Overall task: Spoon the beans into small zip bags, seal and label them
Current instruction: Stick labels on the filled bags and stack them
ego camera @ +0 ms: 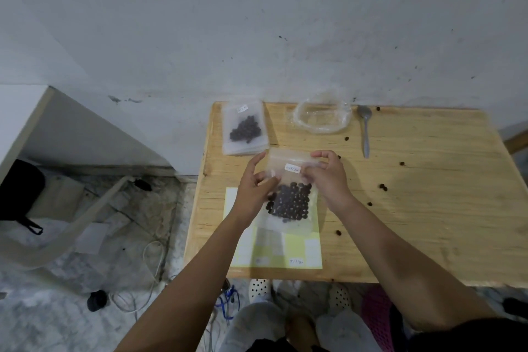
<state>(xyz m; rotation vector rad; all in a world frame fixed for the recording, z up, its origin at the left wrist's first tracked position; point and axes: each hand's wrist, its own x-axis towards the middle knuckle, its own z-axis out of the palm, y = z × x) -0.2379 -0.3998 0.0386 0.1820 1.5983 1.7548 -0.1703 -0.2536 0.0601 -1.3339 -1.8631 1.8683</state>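
While both hands pinch it, zip bag [288,180] between fingers [320,156], above table [414,208]

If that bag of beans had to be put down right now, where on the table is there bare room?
The widest bare patch is the right half of the table, below the spoon, with only stray beans on it. The left side is crowded: the finished bag, the label sheet and both hands.

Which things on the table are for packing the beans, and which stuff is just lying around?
For the job:
bag of beans in both hands
finished bag
spoon
label sheet
loose beans
big clear bag

Just lying about:
cables on the floor
black bag
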